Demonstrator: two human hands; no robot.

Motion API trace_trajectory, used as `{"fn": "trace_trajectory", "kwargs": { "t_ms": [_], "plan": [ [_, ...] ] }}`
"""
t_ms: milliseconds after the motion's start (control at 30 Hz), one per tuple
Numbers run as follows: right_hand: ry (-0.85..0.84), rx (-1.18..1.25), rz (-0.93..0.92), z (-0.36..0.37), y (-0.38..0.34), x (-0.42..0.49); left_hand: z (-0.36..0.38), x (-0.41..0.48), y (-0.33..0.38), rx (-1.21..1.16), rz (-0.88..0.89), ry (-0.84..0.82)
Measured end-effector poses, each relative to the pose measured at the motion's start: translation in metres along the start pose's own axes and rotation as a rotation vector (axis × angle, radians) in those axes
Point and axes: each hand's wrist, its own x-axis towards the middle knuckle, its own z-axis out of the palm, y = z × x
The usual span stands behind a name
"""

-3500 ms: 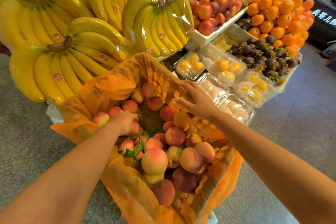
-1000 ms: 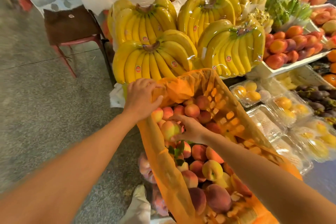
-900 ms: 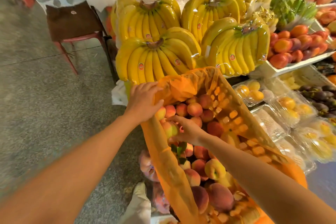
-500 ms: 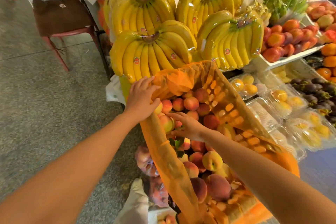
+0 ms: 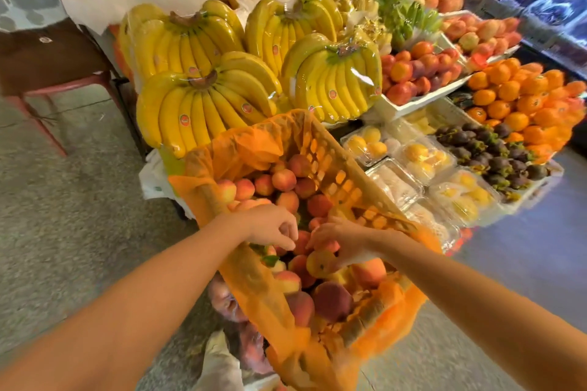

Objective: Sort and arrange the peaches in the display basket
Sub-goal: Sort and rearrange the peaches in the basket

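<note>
Peaches (image 5: 286, 179) fill a basket (image 5: 346, 182) lined with an orange plastic bag (image 5: 254, 301). It stands at the near edge of the fruit stall, just in front of the wrapped bananas (image 5: 203, 105) and left of the clear boxes (image 5: 413, 165) of fruit. Both hands reach into the middle of the pile, close together. The right hand (image 5: 346, 238) comes in from the right with its fingers curled down over a yellowish peach (image 5: 319, 262), so its grip looks closed on that fruit from above. The left hand (image 5: 270, 224) hangs just beside it, fingers bent toward a redder peach (image 5: 301, 240); whether its grip has that one or only touches it cannot be told. The step in hand seems to be picking fruit out of the middle to turn or move it. Done well, it asks for a soft hold with the full fingertips rather than a pinch, since ripe peaches likely bruise easily. Each peach should be lifted straight up so its neighbours do not roll into the gap, then set down gently, not dropped. The loose folds of bag over the left rim could snag a wrist, so the hands are better kept inside it.
</note>
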Motion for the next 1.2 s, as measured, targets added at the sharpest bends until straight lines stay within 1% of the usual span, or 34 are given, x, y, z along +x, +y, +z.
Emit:
{"fn": "trace_trajectory", "kwargs": {
  "t_ms": [133, 267, 333, 467, 533, 600, 767, 900, 967, 1067, 1133, 1200],
  "plan": [
    [0.034, -0.242, -0.089, 0.014, 0.002, -0.001, 0.018, 0.003, 0.014, 0.041, -0.008, -0.114],
    [0.091, -0.263, -0.111, 0.020, 0.005, 0.005, 0.030, 0.010, 0.021, 0.167, -0.061, -0.301],
    [0.126, -0.218, -0.113, 0.019, 0.008, 0.005, 0.032, 0.013, 0.025, 0.223, -0.075, -0.355],
    [0.212, 0.063, -0.039, 0.017, 0.018, -0.006, 0.037, 0.019, 0.027, 0.388, -0.116, -0.439],
    [0.229, 0.128, -0.022, 0.014, 0.022, -0.011, 0.039, 0.021, 0.026, 0.428, -0.154, -0.457],
    [0.239, 0.191, -0.008, 0.013, 0.025, -0.016, 0.042, 0.023, 0.024, 0.439, -0.166, -0.451],
    [0.266, 0.438, 0.022, 0.011, 0.033, -0.021, 0.046, 0.028, 0.014, 0.498, -0.085, -0.396],
    [0.259, 0.520, 0.038, 0.009, 0.037, -0.017, 0.038, 0.022, 0.010, 0.506, -0.027, -0.335],
    [0.279, 0.546, 0.048, 0.008, 0.039, -0.015, 0.029, 0.019, 0.006, 0.457, -0.032, -0.258],
    [0.309, 0.618, 0.067, 0.004, 0.038, -0.012, 0.014, 0.015, 0.000, 0.310, -0.080, -0.146],
    [0.298, 0.650, 0.078, 0.004, 0.038, -0.007, 0.007, 0.013, -0.002, 0.269, -0.091, -0.126],
    [0.248, 0.649, 0.093, 0.005, 0.036, -0.003, 0.005, 0.012, -0.003, 0.249, -0.096, -0.135]
  ]
}}
